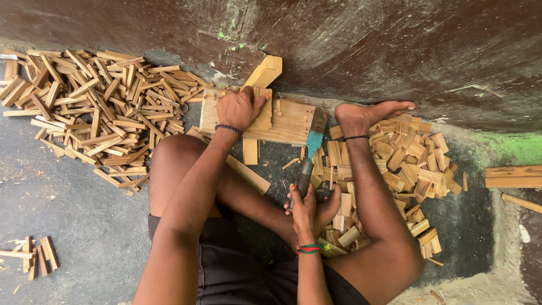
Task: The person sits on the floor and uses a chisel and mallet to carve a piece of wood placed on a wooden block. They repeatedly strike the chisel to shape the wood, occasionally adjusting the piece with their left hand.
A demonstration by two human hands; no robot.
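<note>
I sit on the floor with my legs drawn up. My left hand (240, 108) presses down on a small wooden piece (263, 116) that lies on a flat wooden block (291, 121) in front of me. A longer wooden bar (263, 72) sticks out past the block toward the wall. My right hand (305, 210) grips the handle of a cleaver-like blade (313, 141) with a teal patch; its blade end rests near the block's right edge. My right foot (370, 113) lies beside the block.
A large heap of split wooden sticks (96, 107) covers the floor on the left. Short chopped wood blocks (412, 164) pile up on the right around my leg. A few sticks (34, 257) lie at lower left, planks (514, 176) at far right. A dark stained wall (367, 45) rises behind.
</note>
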